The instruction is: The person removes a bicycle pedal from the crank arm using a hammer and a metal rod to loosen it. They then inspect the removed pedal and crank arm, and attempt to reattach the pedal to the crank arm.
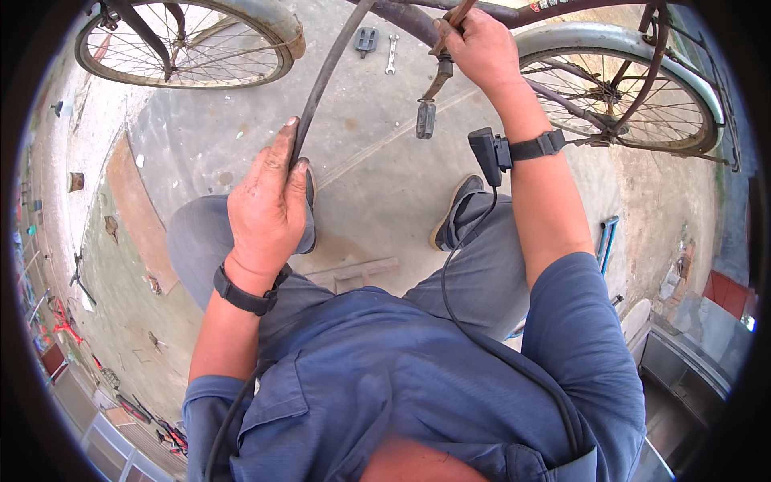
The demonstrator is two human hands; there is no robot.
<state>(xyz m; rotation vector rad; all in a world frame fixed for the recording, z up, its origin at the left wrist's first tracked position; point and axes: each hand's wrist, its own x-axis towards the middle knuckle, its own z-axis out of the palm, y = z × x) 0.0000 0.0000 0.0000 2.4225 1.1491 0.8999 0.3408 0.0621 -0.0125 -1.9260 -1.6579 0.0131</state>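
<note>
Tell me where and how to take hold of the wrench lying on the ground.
Probably best to grip the wrench at mid-shaft, from above and the person's near side, pinching across its width. It lies flat, its slim shaft runs away from the person between broader ends, and the loose pedal sits to its left.

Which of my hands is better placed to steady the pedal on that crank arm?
Probably your right hand: it grips a brown bar close to the crank arm, nearer the pedal. Your left hand is farther off, holding the long dark bar.
</note>
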